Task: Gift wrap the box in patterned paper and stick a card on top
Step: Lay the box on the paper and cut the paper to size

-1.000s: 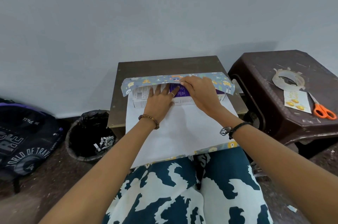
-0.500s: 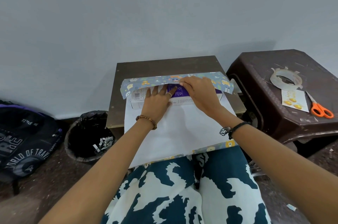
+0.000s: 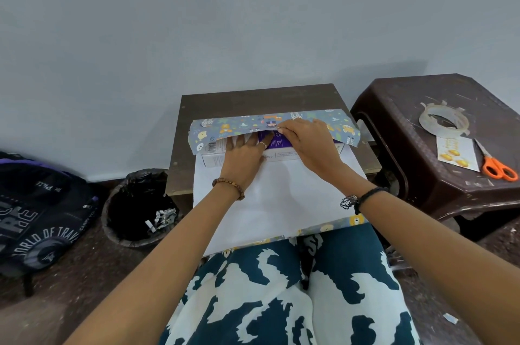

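Right hand (image 3: 308, 138) pinches paper (image 3: 225, 127) edge over box (image 3: 277, 153); left hand (image 3: 242, 157) flat, fingers straight.

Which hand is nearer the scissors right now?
Right. The right hand pinches the paper flap over the box, toward the scissors; the left hand lies farther left.

The wrapping paper (image 3: 225, 129) is blue-grey with little cartoon animals, white underneath. The box (image 3: 277, 147) is white and purple. Orange-handled scissors (image 3: 496, 166) lie on a dark brown stool (image 3: 408, 125).
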Tool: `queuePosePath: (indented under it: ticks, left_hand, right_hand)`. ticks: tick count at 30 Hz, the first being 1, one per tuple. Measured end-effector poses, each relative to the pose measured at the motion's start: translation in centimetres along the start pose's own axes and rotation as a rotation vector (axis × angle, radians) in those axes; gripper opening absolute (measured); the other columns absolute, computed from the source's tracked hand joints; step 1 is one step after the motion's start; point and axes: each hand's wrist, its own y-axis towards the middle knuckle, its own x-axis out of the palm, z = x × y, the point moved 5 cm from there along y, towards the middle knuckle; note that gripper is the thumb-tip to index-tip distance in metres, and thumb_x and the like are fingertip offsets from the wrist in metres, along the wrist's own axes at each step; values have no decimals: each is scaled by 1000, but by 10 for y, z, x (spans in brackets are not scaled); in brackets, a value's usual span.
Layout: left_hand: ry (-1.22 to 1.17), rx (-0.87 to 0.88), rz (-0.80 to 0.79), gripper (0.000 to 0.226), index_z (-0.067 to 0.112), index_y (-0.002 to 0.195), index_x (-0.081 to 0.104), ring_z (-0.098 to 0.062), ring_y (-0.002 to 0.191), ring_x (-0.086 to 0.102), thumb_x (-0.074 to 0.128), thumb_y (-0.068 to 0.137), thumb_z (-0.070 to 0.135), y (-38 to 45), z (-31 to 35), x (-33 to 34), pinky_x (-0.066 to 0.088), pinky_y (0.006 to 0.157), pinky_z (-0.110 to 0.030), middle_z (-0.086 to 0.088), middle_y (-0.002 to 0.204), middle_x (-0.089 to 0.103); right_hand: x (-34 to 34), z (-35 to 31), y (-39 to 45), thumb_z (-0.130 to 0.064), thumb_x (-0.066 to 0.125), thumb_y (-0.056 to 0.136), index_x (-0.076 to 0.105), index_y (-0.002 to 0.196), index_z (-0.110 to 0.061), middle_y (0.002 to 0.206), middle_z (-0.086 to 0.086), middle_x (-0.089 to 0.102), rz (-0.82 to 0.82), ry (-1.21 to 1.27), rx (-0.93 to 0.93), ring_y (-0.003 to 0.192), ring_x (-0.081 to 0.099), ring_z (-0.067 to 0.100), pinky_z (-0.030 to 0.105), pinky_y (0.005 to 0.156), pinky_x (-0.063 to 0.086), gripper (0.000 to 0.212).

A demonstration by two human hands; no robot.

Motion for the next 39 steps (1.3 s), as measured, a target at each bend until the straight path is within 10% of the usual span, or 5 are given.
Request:
queuePosePath:
  ticks: [19, 29, 39]
  left_hand:
    - [-51, -28, 74, 44, 13, 137, 43, -37, 123, 48, 48, 94, 12, -5, 2, -1, 45, 93, -45, -17, 133, 52]
    - [64, 9, 87, 52, 15, 100, 71, -29, 65, 70, 88, 51, 12, -7, 7, -9, 53, 45, -30, -10, 79, 72]
    - [37, 67, 244, 43, 17, 84, 75, -19, 65, 70, 91, 44, 10, -18, 25, -12, 55, 55, -25, 0, 73, 72]
  right_hand:
    - [9, -6, -21, 1, 63, 84, 64, 105, -15, 103, 4, 70, 71, -80, -167, 90, 67, 25, 43, 87, 46, 26]
    - [8, -7, -20, 3, 67, 80, 66, 103, -13, 100, 5, 71, 82, -76, -188, 88, 68, 26, 42, 84, 48, 29]
    - [13, -6, -23, 3, 67, 80, 66, 103, -12, 97, 3, 72, 80, -82, -195, 86, 69, 24, 40, 80, 50, 27]
